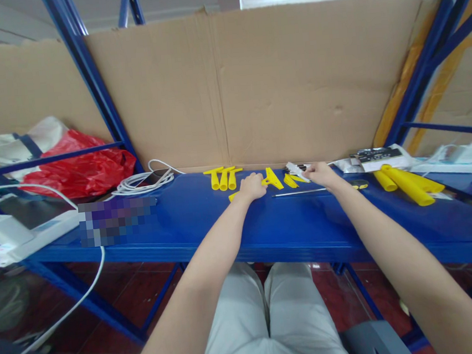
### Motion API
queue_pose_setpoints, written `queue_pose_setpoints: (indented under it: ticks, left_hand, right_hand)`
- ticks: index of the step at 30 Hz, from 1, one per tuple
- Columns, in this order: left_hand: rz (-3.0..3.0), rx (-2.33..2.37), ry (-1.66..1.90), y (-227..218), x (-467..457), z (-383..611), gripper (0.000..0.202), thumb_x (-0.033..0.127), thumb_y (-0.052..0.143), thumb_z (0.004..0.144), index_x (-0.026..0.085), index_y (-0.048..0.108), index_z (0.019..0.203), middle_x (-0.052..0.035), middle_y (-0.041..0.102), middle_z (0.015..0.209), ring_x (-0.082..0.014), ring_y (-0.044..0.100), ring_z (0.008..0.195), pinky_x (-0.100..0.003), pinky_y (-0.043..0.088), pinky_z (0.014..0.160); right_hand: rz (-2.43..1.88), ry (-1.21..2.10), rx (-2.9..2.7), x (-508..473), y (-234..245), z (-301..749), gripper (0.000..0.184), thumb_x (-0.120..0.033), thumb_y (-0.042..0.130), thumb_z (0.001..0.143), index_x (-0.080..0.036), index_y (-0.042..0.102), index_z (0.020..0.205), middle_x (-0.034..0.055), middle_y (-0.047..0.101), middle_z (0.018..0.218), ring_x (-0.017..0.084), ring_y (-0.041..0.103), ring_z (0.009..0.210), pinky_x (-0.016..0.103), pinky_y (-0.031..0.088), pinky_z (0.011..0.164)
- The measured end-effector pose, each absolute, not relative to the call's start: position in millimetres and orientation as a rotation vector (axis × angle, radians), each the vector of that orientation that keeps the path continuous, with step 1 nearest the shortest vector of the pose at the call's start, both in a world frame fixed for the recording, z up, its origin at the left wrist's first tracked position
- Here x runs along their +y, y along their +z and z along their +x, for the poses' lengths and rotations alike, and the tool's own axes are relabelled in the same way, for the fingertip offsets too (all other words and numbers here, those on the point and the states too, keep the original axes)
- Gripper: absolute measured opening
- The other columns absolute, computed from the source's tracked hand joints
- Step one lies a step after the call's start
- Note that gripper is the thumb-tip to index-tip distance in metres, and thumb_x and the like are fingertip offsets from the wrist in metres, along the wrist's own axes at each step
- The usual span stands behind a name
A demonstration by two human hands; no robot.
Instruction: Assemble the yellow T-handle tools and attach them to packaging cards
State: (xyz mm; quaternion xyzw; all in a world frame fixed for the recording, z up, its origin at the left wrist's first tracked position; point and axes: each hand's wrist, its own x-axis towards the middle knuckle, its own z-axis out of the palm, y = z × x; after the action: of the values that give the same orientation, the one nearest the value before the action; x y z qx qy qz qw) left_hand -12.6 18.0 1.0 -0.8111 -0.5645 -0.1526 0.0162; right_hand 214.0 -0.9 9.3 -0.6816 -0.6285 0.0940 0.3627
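Observation:
My left hand point(253, 186) is closed around the narrow end of a yellow T-shaped plastic piece point(274, 179), whose wide blade points right. Another bit of yellow point(232, 197) shows just left of that hand, mostly hidden. My right hand point(321, 174) has its fingers pinched at a small crumpled white piece point(297, 170), too small to name exactly. Flat yellow pieces point(290, 180) lie between the hands. A long thin metal rod point(300, 193) reaches under my right wrist, with a yellow and black handle-like part point(360, 185) beyond it.
Several yellow T-shaped pieces point(223, 179) stand in a row at the back of the blue table point(190, 226). Yellow tubes point(407, 184) and a black-and-white packet point(382, 158) lie right. Coiled white cable point(142, 181), a power strip point(49, 234) and a red bag point(78, 167) occupy the left.

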Motion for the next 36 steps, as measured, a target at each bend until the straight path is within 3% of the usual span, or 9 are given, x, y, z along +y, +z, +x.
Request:
queue_pose_setpoints:
  ticks: [13, 25, 29, 36]
  left_hand:
    - [-2.693, -1.508, -0.669, -3.4, 25.2, -10.2, 0.025, 0.034, 0.057, 0.087, 0.017, 0.064, 0.103, -0.0100, 0.065, 0.113, -0.0227, 0.061, 0.105, -0.031, 0.047, 0.090]
    - [-2.676, -1.498, -0.697, -2.0, 24.0, -10.0, 0.022, 0.031, 0.055, 0.088, 0.015, 0.065, 0.100, -0.0105, 0.067, 0.111, -0.0232, 0.061, 0.104, -0.030, 0.047, 0.088]
    - [-2.679, -1.481, -0.718, -1.6, 22.9, -8.9, 0.021, 0.031, 0.055, 0.088, 0.016, 0.065, 0.099, -0.0097, 0.067, 0.111, -0.0226, 0.061, 0.105, -0.030, 0.047, 0.089]
    - [-2.681, -1.488, -0.730, -1.1, 23.1, -8.5, 0.021, 0.031, 0.055, 0.088, 0.015, 0.064, 0.098, -0.0107, 0.067, 0.109, -0.0224, 0.062, 0.103, -0.030, 0.047, 0.089]
  right_hand:
    - [-1.564, 0.577, -1.447, -3.7, 4.9, 177.2, 0.010, -0.015, 0.061, 0.069, -0.014, 0.065, 0.060, 0.0023, 0.065, 0.063, 0.014, 0.057, 0.066, 0.025, 0.046, 0.069]
    - [-1.550, 0.666, -1.344, -3.1, 2.2, 179.6, 0.024, -0.032, 0.071, 0.065, -0.016, 0.056, 0.055, 0.0001, 0.053, 0.056, 0.011, 0.045, 0.056, 0.023, 0.032, 0.052]
    - [-1.523, 0.726, -1.298, -6.9, 3.3, 172.2, 0.019, -0.025, 0.067, 0.068, -0.015, 0.056, 0.056, -0.0003, 0.052, 0.055, 0.009, 0.042, 0.053, 0.022, 0.028, 0.049]
    - [-1.555, 0.701, -1.297, -18.0, 8.9, 159.1, 0.025, -0.017, 0.064, 0.075, -0.015, 0.056, 0.052, -0.0017, 0.048, 0.047, 0.008, 0.041, 0.047, 0.022, 0.034, 0.050]
